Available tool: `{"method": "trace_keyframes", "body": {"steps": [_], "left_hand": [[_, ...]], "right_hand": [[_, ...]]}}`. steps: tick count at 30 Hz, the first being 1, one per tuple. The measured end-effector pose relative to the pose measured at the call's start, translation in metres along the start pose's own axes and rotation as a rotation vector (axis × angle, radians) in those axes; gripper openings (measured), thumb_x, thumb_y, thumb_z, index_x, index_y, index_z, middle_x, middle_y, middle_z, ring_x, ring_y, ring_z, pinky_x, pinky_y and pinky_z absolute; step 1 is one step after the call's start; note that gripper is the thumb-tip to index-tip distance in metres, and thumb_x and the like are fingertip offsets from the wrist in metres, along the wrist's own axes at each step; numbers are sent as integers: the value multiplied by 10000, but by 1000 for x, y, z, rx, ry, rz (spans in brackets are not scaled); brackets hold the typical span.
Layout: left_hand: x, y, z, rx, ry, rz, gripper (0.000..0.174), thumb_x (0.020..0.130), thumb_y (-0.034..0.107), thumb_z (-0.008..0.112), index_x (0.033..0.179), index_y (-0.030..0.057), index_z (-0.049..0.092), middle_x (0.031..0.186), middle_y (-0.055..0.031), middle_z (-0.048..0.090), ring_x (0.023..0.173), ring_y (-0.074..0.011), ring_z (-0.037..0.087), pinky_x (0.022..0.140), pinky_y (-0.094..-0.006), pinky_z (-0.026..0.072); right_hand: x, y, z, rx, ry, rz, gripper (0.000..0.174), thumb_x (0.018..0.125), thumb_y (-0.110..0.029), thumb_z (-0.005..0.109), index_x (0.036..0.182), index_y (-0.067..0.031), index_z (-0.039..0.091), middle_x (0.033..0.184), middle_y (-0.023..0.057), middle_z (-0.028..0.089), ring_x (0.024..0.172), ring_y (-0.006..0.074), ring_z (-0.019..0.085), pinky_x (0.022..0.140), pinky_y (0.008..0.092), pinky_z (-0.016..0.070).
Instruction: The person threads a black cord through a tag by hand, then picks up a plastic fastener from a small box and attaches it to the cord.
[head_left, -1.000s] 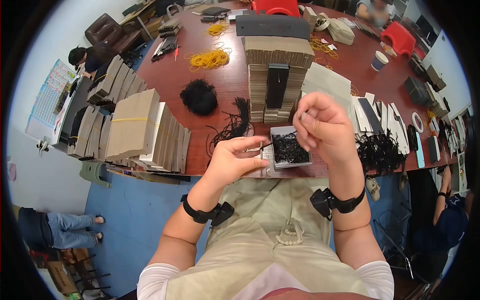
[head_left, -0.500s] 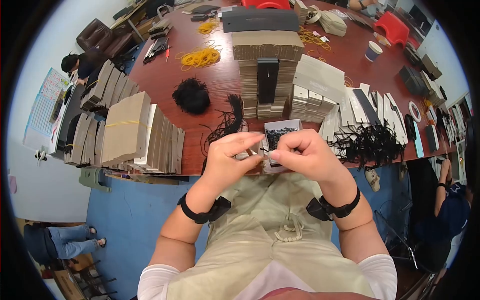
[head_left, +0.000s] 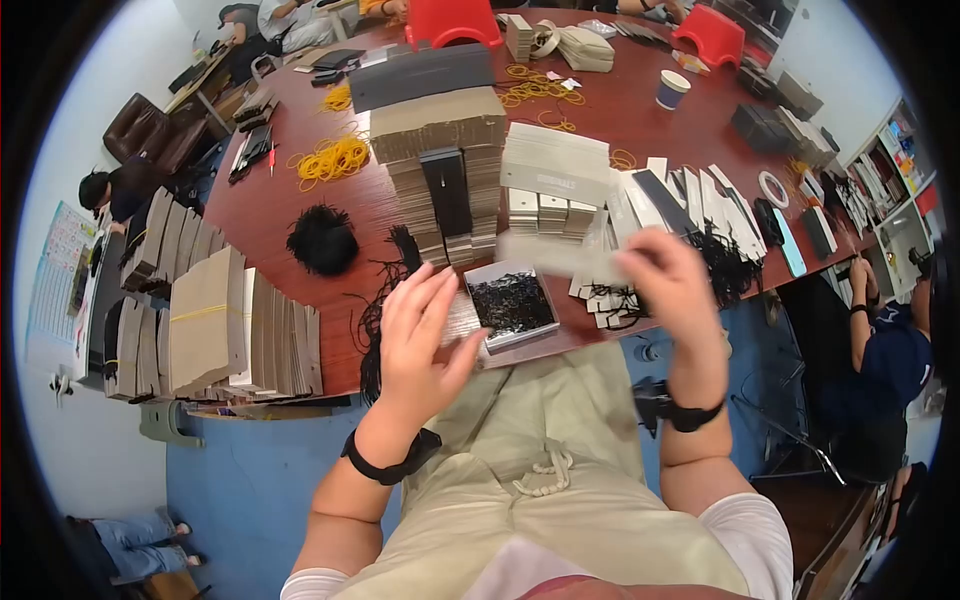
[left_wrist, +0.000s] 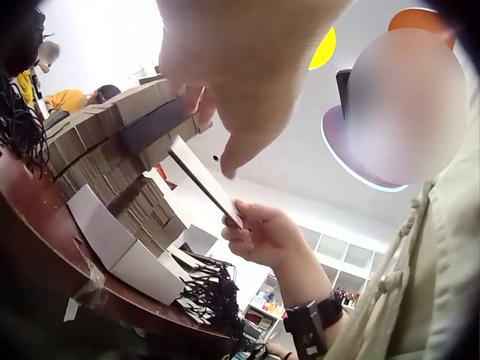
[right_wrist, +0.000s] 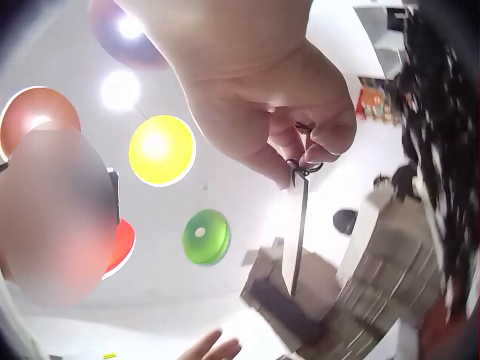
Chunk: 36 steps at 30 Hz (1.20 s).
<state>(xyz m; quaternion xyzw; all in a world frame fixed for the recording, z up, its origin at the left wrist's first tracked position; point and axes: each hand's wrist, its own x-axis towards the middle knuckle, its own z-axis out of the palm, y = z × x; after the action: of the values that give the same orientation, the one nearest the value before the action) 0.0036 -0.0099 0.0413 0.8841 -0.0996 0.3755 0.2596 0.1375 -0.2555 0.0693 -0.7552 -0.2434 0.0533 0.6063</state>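
Observation:
My right hand [head_left: 672, 285] pinches a white card tag by the black cord at its end. Motion blurs the tag [head_left: 550, 255] in the head view, where it reaches out leftward from the fingers. In the right wrist view, the black cord [right_wrist: 302, 171] shows at the fingertips and the tag [right_wrist: 295, 236] hangs below, nearly edge-on. Holding nothing, my left hand [head_left: 415, 345] has its fingers spread beside a small white box [head_left: 527, 340]. Small black pieces [head_left: 510, 302] fill that box. Its pale outer walls [left_wrist: 112, 232] show in the left wrist view.
Behind the box rises a tall stack of cardboard pieces [head_left: 400, 135] with a black tag [head_left: 446, 190] leaning on it. White tags with black cords [head_left: 735, 262] lie right. Left are a black cord bundle [head_left: 322, 240] and banded card stacks [head_left: 207, 320].
Both hands came together at the box, then parted. My left hand let go of the tag and opened; my right hand carried it off to the right. The head view turned to the right.

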Motion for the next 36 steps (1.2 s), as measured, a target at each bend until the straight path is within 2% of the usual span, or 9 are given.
{"method": "trace_keyframes", "body": {"steps": [3, 6, 9, 13, 17, 22, 29, 32, 36], "left_hand": [[-12, -15, -1, -100, -5, -128, 438, 716, 17, 675, 1136, -19, 557, 1111, -164, 578, 1061, -327, 545, 909, -388, 421], [-15, -17, 5, -126, -1, -179, 390, 714, 19, 660, 1096, -1, 588, 1076, -176, 586, 1026, -330, 554, 884, -398, 431], [-13, -6, 8, -132, -13, -178, 372, 713, 9, 657, 1079, 3, 589, 1047, -167, 590, 1009, -325, 557, 876, -391, 436], [-15, -6, 7, -149, -6, -184, 331, 712, -2, 653, 1037, 4, 591, 1018, -153, 592, 963, -317, 562, 845, -381, 444], [-18, -9, 7, -143, -46, -185, 310, 749, 0, 645, 1054, 6, 590, 1035, -152, 588, 925, -266, 572, 802, -321, 450], [-22, -7, 3, -166, -62, -229, 291, 753, -4, 640, 1039, 3, 591, 1007, -139, 590, 875, -243, 566, 759, -299, 445], [-24, -15, 7, -121, -44, -250, 221, 735, 24, 634, 955, 12, 612, 919, -137, 600, 876, -305, 568, 785, -364, 447], [-32, -40, 10, 2, -85, -306, 110, 744, 54, 619, 852, 34, 629, 842, -117, 602, 840, -304, 565, 757, -385, 443], [-39, -59, -4, 114, -196, -363, 125, 726, 71, 674, 842, 39, 638, 838, -110, 618, 816, -296, 562, 752, -372, 441]], "right_hand": [[-4, 11, -58, -45, 460, -101, 77, 857, -103, 609, 849, -32, 583, 699, -26, 536, 606, 11, 417, 511, 170, 317], [4, 33, -104, 101, 533, 5, 161, 861, -189, 622, 839, -32, 596, 658, -21, 523, 596, 35, 452, 527, 182, 346], [21, 83, -136, -458, 595, 129, 195, 836, -234, 643, 840, -42, 614, 681, 27, 555, 642, 130, 534, 597, 260, 421], [11, 40, -93, -1353, 790, -357, 222, 746, -295, 701, 866, -116, 649, 971, 96, 586, 952, 304, 522, 795, 404, 403], [17, 35, -55, -1251, 459, -276, 293, 707, -325, 726, 898, -117, 648, 1001, 50, 580, 1024, 260, 475, 856, 430, 321], [26, 41, -63, -1259, 466, -382, 186, 781, -226, 658, 895, -80, 653, 758, 68, 613, 772, 254, 559, 761, 376, 367], [34, 26, -62, -633, 584, 43, 156, 801, -185, 629, 808, -30, 644, 717, 126, 601, 714, 294, 562, 761, 399, 420], [37, 50, -74, -1176, 518, -279, 124, 784, -168, 638, 801, -45, 641, 835, 131, 590, 835, 303, 547, 787, 398, 414], [34, 38, -52, -1132, 581, -362, 97, 779, -140, 643, 810, -49, 627, 915, 121, 572, 911, 306, 516, 797, 398, 404]]}}
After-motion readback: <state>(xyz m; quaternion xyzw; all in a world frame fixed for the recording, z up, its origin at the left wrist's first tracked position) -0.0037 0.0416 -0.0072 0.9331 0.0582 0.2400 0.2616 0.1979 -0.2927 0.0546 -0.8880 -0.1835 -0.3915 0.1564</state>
